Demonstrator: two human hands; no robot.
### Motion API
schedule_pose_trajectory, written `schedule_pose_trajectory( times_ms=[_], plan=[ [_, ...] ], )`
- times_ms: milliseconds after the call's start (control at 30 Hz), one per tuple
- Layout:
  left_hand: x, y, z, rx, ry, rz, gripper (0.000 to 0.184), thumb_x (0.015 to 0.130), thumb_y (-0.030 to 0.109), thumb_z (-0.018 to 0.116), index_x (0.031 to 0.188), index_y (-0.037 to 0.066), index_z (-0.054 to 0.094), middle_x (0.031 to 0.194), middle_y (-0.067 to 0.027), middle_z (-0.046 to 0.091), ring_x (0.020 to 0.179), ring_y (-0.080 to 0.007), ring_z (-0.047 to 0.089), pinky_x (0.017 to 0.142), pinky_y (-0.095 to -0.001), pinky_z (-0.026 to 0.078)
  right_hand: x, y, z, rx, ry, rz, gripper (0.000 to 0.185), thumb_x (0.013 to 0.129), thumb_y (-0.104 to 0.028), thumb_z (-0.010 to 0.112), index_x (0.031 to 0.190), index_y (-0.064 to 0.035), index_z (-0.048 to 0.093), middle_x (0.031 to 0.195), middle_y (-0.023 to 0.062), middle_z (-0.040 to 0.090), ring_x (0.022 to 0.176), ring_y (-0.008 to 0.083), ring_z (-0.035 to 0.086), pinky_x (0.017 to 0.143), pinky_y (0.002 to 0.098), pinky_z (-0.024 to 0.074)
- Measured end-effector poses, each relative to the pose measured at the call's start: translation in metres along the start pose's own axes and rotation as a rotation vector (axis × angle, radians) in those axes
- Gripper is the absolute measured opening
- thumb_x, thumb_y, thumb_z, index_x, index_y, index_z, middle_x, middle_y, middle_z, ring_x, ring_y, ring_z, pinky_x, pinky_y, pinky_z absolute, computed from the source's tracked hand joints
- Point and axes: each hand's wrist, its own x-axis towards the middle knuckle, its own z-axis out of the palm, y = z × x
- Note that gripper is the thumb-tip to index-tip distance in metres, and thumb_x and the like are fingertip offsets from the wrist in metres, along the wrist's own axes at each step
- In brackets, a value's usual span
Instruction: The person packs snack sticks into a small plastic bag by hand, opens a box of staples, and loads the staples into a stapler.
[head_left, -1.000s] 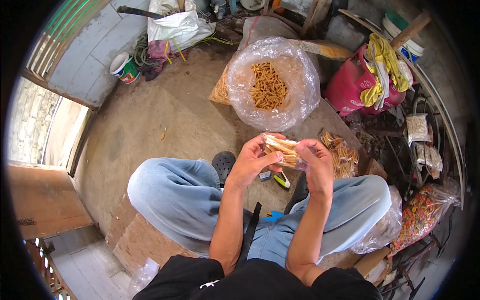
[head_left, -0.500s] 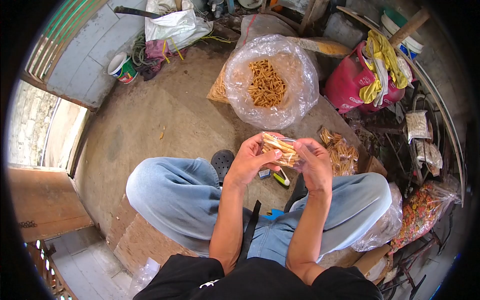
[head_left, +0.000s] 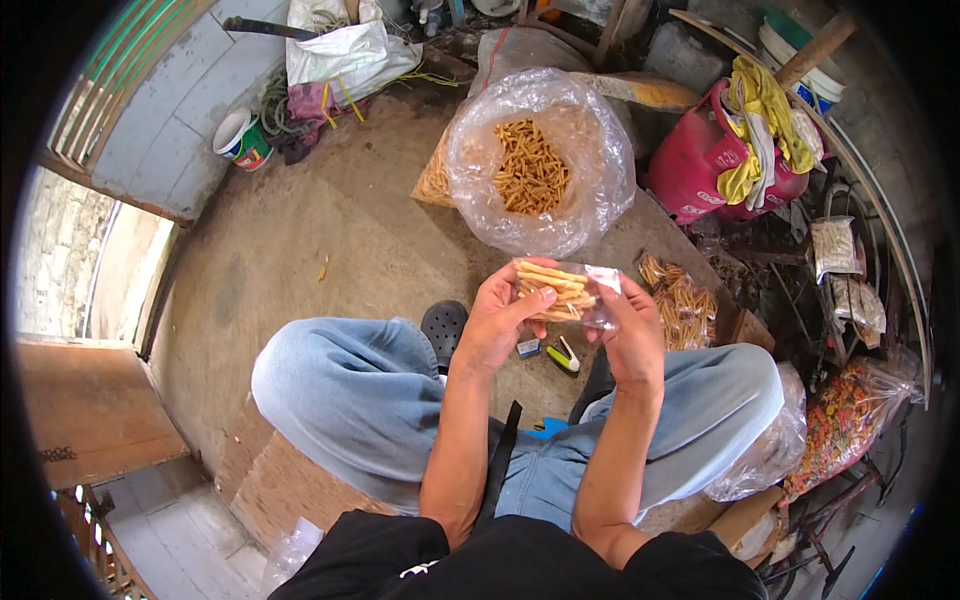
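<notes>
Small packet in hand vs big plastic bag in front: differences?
Size: the small packet is far smaller than the big bag.
Place: the small packet is held by the left hand and right hand; the big bag stands on the floor.
Contents: the small packet shows a small bundle, the big bag a large heap.
Shared: see-through plastic, stick-shaped pieces inside.

Yellow cloth (head_left: 768, 108) draped over pink cylinder (head_left: 688, 165).

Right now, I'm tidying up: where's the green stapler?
In the head view, the green stapler lies on the floor, right of the blue box, below the held bag.
</notes>
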Motion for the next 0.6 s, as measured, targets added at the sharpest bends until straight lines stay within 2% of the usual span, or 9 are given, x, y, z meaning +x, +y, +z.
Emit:
schedule_pose_trajectory(
  times_ms=[100, 133, 167, 200, 300, 400, 500, 600],
  plan=[
    [0.004, -0.004, 0.002, -0.076, 0.116, 0.051, 0.035, 0.088, 0.012, 0.063, 0.121, 0.005, 0.051, 0.102, -0.0056, 0.065, 0.084, -0.0114, 0.066, 0.056, -0.0223, 0.052, 0.001, -0.004, 0.001, 0.081, -0.005, -0.061, 0.029, 0.094, -0.024, 0.055, 0.109, -0.0006, 0.062, 0.094, 0.0059, 0.065, 0.077, 0.0112, 0.058, 0.059, 0.0234, 0.0448],
    [0.007, -0.008, 0.0, -0.153, 0.155, 0.109, 0.036, 0.09, 0.013, 0.06, 0.122, 0.006, 0.048, 0.107, -0.0068, 0.064, 0.09, -0.0134, 0.064, 0.064, -0.0247, 0.053, 0.001, -0.003, 0.002, 0.081, -0.007, -0.062, 0.029, 0.094, -0.024, 0.055, 0.109, -0.0006, 0.062, 0.094, 0.0059, 0.065, 0.077, 0.0112, 0.058, 0.059, 0.0234, 0.0448],
    [0.01, -0.012, 0.001, -0.231, 0.193, 0.166, 0.036, 0.091, 0.013, 0.058, 0.124, 0.006, 0.046, 0.111, -0.0079, 0.062, 0.097, -0.0155, 0.063, 0.072, -0.0271, 0.053, 0.001, 0.0, 0.006, -0.001, 0.01, -0.147, 0.027, 0.093, -0.022, 0.058, 0.109, -0.0011, 0.062, 0.095, 0.0052, 0.065, 0.078, 0.0106, 0.058, 0.061, 0.0225, 0.0449],
    [0.01, -0.013, 0.005, -0.23, 0.192, 0.168, 0.036, 0.091, 0.013, 0.058, 0.124, 0.006, 0.046, 0.111, -0.0079, 0.062, 0.097, -0.0155, 0.063, 0.072, -0.0271, 0.053, 0.0, 0.001, 0.011, -0.083, 0.028, -0.231, 0.026, 0.092, -0.02, 0.06, 0.109, -0.0016, 0.062, 0.095, 0.0045, 0.065, 0.079, 0.0099, 0.058, 0.062, 0.0217, 0.045],
    [0.013, -0.02, 0.019, -0.282, 0.154, 0.16, 0.038, 0.091, 0.014, 0.06, 0.125, 0.007, 0.045, 0.12, -0.0095, 0.058, 0.106, -0.0176, 0.059, 0.091, -0.0349, 0.047, 0.007, 0.016, 0.016, -0.196, 0.089, -0.355, 0.022, 0.087, -0.013, 0.067, 0.106, -0.0028, 0.063, 0.096, 0.0034, 0.065, 0.081, 0.0086, 0.058, 0.063, 0.0212, 0.0452],
    [0.013, -0.026, 0.019, -0.254, 0.131, 0.14, 0.039, 0.089, 0.009, 0.061, 0.125, 0.007, 0.046, 0.116, -0.0089, 0.059, 0.105, -0.0177, 0.06, 0.089, -0.0337, 0.049, 0.01, 0.018, 0.014, -0.155, 0.21, -0.352, 0.019, 0.082, -0.007, 0.07, 0.1, -0.0034, 0.064, 0.095, 0.0028, 0.066, 0.081, 0.0075, 0.058, 0.064, 0.0214, 0.0455],
    [0.008, -0.018, 0.015, -0.171, 0.116, 0.129, 0.036, 0.084, 0.004, 0.067, 0.116, 0.003, 0.05, 0.109, -0.0087, 0.062, 0.1, -0.0147, 0.061, 0.087, -0.0285, 0.05, 0.011, 0.015, 0.009, -0.094, 0.232, -0.425, 0.012, 0.084, -0.007, 0.068, 0.095, -0.0035, 0.064, 0.092, 0.0027, 0.066, 0.078, 0.0075, 0.059, 0.064, 0.0219, 0.046],
    [0.004, -0.008, 0.007, -0.146, 0.028, 0.07, 0.038, 0.082, 0.004, 0.067, 0.117, 0.002, 0.051, 0.105, -0.0081, 0.063, 0.096, -0.013, 0.062, 0.085, -0.0269, 0.05, 0.01, 0.011, 0.005, -0.003, 0.176, -0.404, 0.009, 0.085, -0.005, 0.067, 0.093, -0.0028, 0.064, 0.09, 0.0038, 0.067, 0.077, 0.0079, 0.059, 0.065, 0.022, 0.046]
  ],
)
